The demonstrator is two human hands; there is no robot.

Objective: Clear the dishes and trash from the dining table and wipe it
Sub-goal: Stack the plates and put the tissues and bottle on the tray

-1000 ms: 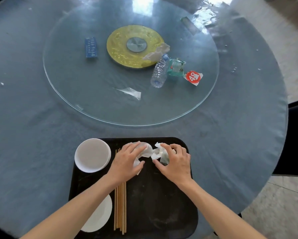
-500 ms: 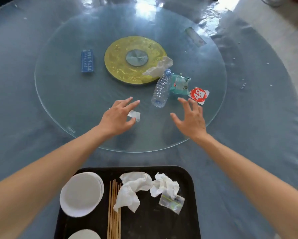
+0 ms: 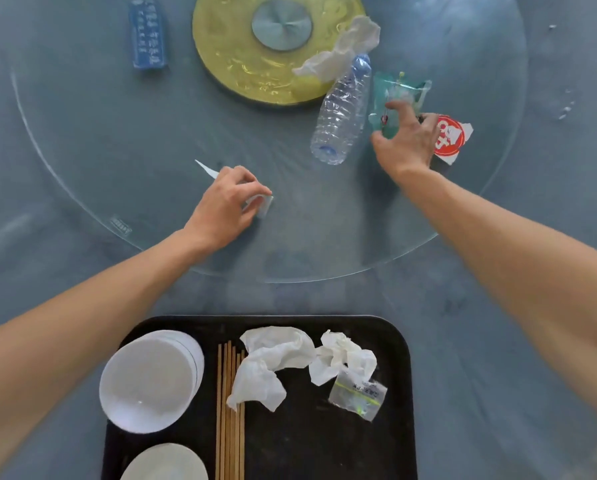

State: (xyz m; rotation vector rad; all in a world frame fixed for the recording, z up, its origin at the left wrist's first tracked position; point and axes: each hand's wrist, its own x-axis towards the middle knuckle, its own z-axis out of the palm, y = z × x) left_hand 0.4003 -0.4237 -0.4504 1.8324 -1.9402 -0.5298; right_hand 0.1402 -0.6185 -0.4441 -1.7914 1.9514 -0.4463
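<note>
My left hand pinches a clear plastic wrapper lying on the glass turntable. My right hand rests on a green plastic packet, fingers curled around its near edge, with a red-and-white wrapper just to its right. An empty water bottle lies on its side left of that hand. A crumpled napkin sits beyond the bottle. Near me a black tray holds white plates, chopsticks, crumpled napkins and a small clear bag.
A blue packet lies at the far left of the turntable. A yellow disc marks the turntable's centre. The round table is covered by a grey-blue cloth. Small crumbs dot the cloth at the far right.
Both hands left the tray, where they dropped napkins, and reached out over the turntable. The left has closed on the clear wrapper; the right has reached the green packet.
</note>
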